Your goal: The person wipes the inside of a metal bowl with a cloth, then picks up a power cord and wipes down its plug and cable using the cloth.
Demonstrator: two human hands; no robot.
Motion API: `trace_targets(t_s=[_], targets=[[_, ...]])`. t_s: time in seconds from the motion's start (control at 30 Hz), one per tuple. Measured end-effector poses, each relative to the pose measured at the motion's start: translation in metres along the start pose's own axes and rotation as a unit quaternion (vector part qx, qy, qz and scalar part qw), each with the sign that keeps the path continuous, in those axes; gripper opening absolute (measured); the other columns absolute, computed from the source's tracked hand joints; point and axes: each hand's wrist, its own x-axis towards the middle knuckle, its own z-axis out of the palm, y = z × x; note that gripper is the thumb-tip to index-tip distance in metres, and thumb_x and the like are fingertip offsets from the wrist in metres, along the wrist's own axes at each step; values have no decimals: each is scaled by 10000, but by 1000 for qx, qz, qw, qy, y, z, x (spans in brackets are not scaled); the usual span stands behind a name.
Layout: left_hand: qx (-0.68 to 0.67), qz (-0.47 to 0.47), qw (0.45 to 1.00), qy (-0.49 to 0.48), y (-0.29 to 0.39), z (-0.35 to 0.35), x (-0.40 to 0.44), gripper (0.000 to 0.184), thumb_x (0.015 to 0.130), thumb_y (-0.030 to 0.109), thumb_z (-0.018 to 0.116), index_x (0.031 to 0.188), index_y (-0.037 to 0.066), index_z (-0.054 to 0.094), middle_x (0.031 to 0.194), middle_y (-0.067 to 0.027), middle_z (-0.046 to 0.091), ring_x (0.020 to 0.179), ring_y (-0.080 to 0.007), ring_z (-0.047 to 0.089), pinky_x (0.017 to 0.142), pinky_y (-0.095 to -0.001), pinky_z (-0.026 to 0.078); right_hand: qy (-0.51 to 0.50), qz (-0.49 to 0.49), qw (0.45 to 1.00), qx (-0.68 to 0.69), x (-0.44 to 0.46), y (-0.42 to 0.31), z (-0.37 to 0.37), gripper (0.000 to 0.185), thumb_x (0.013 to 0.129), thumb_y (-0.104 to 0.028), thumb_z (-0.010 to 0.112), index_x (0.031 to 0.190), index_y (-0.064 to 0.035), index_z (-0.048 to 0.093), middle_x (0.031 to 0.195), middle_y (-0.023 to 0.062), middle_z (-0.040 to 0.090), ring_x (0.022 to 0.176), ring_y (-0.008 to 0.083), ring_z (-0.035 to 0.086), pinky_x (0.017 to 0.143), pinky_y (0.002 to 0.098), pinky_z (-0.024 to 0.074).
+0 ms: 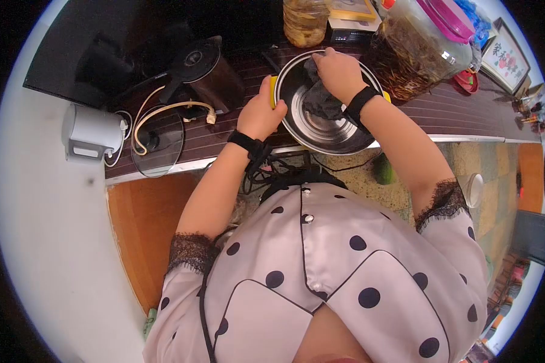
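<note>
A shiny stainless steel pot (297, 124) is tilted toward me at the counter's front edge. My left hand (260, 115) is closed at its left side, gripping the yellow handle (274, 92). A crumpled dark grey cloth (322, 101) is pressed against the inside of the pot. My right hand (340, 72) reaches in from the right, its fingers closed on the cloth near the far rim. Another bit of yellow handle (386, 97) shows at the pot's right side, just past my wrist.
Left of the pot are a dark kettle (203, 75), a glass lid (157, 145) and a pale cord (169, 107). Behind stands a jar (306, 23). A large purple-lidded jar (415, 57) is close by on the right. A framed picture (504, 59) is farther right.
</note>
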Motion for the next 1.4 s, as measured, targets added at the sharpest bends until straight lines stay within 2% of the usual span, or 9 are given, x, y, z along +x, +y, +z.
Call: trace_targets(t_s=[0.1, 0.43, 0.53, 0.8, 1.07, 1.17, 1.27, 1.3, 1.4], targets=[[-1, -3, 1000, -4, 4, -4, -1, 680, 810, 270, 527, 1403, 57, 272, 925, -271, 634, 828, -416, 628, 729, -475, 500, -24, 39, 999, 11, 3, -7, 1, 136, 801, -114, 543, 847, -54, 655, 853, 141, 632, 763, 286, 659, 633, 390, 531], [1, -24, 1000, -15, 5, -3, -2, 692, 819, 280, 556, 1406, 50, 272, 931, -289, 617, 858, -436, 610, 745, -478, 479, 53, -143, 983, 104, -1, -47, -8, 129, 803, -107, 529, 857, -38, 624, 792, 128, 627, 715, 278, 655, 612, 363, 533], [10, -21, 1000, -13, 3, -1, -2, 695, 820, 283, 554, 1407, 44, 269, 938, -292, 617, 865, -437, 610, 753, -482, 476, 24, -114, 990, 79, 10, -42, -8, 127, 809, -116, 526, 854, -45, 621, 805, 131, 632, 723, 284, 658, 604, 366, 534], [16, -2, 1000, 10, 4, 5, -4, 697, 807, 291, 540, 1391, 15, 277, 905, -273, 636, 811, -413, 628, 719, -476, 500, 6, 125, 992, 12, 22, 17, 6, 149, 780, -121, 550, 740, -77, 687, 750, 143, 677, 704, 290, 677, 583, 404, 536], [9, -18, 1000, 3, 15, -4, -15, 654, 808, 297, 570, 1335, 2, 319, 964, -298, 619, 890, -440, 609, 780, -482, 485, -76, 143, 986, -24, 10, 37, -11, 147, 768, -119, 573, 747, -76, 711, 776, 142, 684, 731, 302, 678, 608, 414, 540], [5, -4, 1000, 10, 23, -9, -33, 618, 789, 361, 624, 1225, -2, 379, 950, -304, 619, 881, -446, 612, 773, -476, 492, -62, 96, 993, 19, 17, 20, -7, 159, 789, -131, 558, 803, -47, 693, 841, 153, 683, 746, 309, 676, 620, 401, 545], [71, -35, 996, -36, 22, -16, -48, 638, 760, 487, 686, 1088, 3, 434, 895, -259, 639, 835, -411, 634, 705, -444, 508, -8, -92, 987, 127, 10, -10, 9, 152, 807, -103, 525, 880, -46, 645, 841, 165, 663, 805, 315, 664, 694, 420, 539], [72, -37, 996, -36, 21, -21, -47, 638, 760, 487, 686, 1088, 3, 434, 895, -259, 639, 835, -411, 634, 705, -444, 508, -142, -94, 974, 147, 5, -29, -4, 197, 767, -93, 569, 952, -34, 601, 910, 184, 619, 885, 356, 616, 772, 440, 501], [98, 33, 993, -54, 10, -35, -44, 495, 816, 472, 654, 867, -11, 561, 718, -153, 631, 639, -273, 634, 559, -351, 480, -169, -251, 939, 162, -18, -62, -5, 270, 710, -88, 640, 970, -32, 596, 942, 152, 610, 906, 340, 594, 807, 429, 483]])
